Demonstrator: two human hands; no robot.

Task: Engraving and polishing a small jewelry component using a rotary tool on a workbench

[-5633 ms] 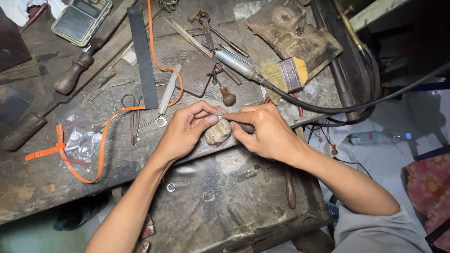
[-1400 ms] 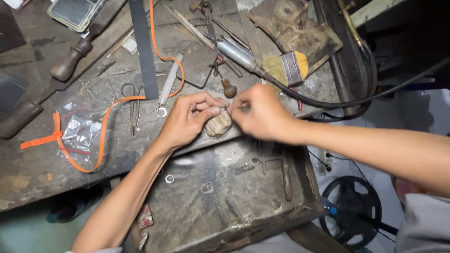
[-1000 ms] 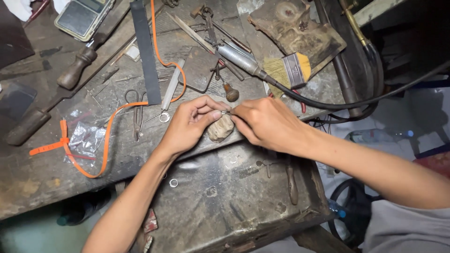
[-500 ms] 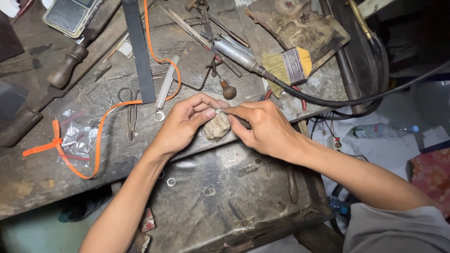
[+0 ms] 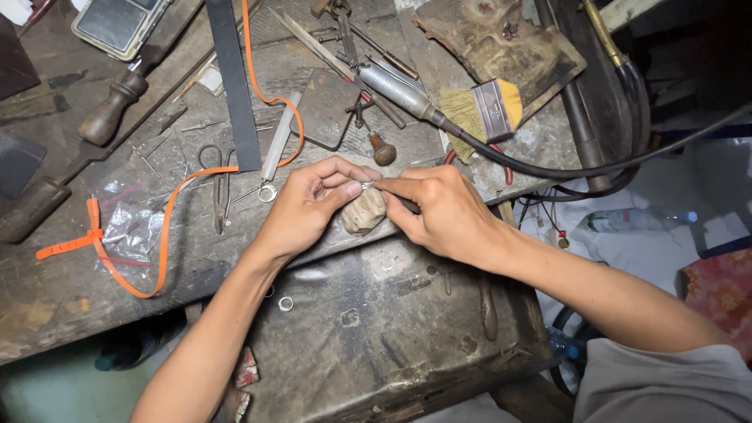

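In the head view, the left hand (image 5: 309, 205) pinches a small metal piece (image 5: 366, 186) atop the worn wooden peg (image 5: 363, 212) at the bench (image 5: 70, 290) edge, while the right hand (image 5: 442, 213) – closed on a thin tool (image 5: 407, 205) just right of the peg – works it, a fine-shaping step calling for short, steady strokes.

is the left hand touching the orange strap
Apart. The head view shows the left hand at the wooden peg, with bare bench between it and the orange strap.
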